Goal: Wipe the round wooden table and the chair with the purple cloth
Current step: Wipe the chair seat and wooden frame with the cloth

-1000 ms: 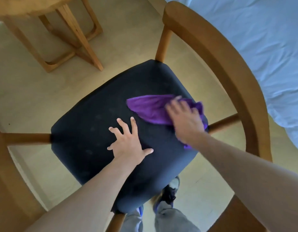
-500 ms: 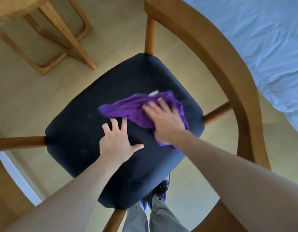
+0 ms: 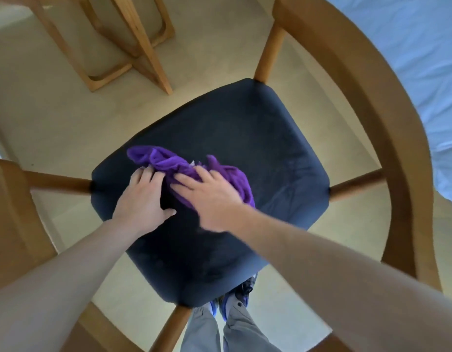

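Dark seat cushion (image 3: 245, 138) fills my view, purple cloth (image 3: 174, 162) bunched under my right hand (image 3: 209, 196), fingers flat, pressing. Left hand (image 3: 141, 201), fingers relaxed, touches the cloth's near-left edge; unwiped seat lies ahead-right.

The cloth (image 3: 184, 166) is a vivid purple, plain, with a small pale tag (image 3: 193, 163) showing among its folds. It lies on the chair seat (image 3: 245, 138), which is dark navy, almost black, with faint lighter smudges. The chair frame (image 3: 387, 118) is warm honey-brown wood. At far left the table legs (image 3: 143, 47) are a lighter golden wood with visible grain. The floor (image 3: 54, 118) is pale beige. At right the bed sheet (image 3: 410, 47) is pale blue-white. Near the bottom, the trousers (image 3: 220, 334) are grey and the shoes (image 3: 241, 293) dark with blue.
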A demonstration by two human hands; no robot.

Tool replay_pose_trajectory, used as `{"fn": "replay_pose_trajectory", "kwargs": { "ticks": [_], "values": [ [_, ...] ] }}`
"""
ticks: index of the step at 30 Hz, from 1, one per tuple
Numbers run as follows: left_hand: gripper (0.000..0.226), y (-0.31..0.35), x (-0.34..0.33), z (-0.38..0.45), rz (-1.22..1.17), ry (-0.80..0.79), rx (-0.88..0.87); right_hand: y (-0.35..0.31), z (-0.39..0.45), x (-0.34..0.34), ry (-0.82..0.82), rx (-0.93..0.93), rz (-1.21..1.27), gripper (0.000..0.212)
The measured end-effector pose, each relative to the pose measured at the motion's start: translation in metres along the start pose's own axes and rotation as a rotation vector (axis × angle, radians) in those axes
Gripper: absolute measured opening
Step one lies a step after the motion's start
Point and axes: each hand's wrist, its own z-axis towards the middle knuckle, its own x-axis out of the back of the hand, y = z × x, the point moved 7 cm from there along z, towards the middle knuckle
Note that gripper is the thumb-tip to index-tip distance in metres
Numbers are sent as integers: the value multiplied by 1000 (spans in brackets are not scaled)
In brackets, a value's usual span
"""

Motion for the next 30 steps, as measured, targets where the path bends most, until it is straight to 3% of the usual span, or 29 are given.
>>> {"fn": "replay_pose_trajectory", "kwargs": {
  "ticks": [2,6,8,10,13,16,18,20,23,25,28,30],
  "values": [
    [102,-1,-4,-1,-46,-9,4,42,2,21,55,-27,-100,105],
    [102,-5,-9,-1,-69,-10,15,132,-5,51,235,-738,299,82],
    [102,-6,-10,0,-66,-14,23,110,6,49,188,-857,309,80],
    [103,-7,-9,0,-79,-11,30,60,23,41,171,-728,320,88],
    [93,-8,-5,-5,-147,56,32,-19,34,14,121,-370,283,87],
    [98,-6,-6,-8,-207,49,71,-14,32,14,83,-232,216,88],
    [110,-8,-8,-7,-188,29,89,13,28,23,72,-177,10,97],
    [111,-9,-11,-5,-181,28,97,60,19,37,123,-320,-66,96],
    [113,-10,-15,-4,-175,29,118,124,-3,47,206,-857,222,88],
    [120,-12,-16,-4,-195,39,149,109,2,46,177,-947,276,96],
    [130,-15,-13,-3,-249,40,159,31,31,36,155,-592,189,90],
    [120,-14,-7,-4,-252,120,143,-20,41,23,96,-276,180,80]
  ]
}}
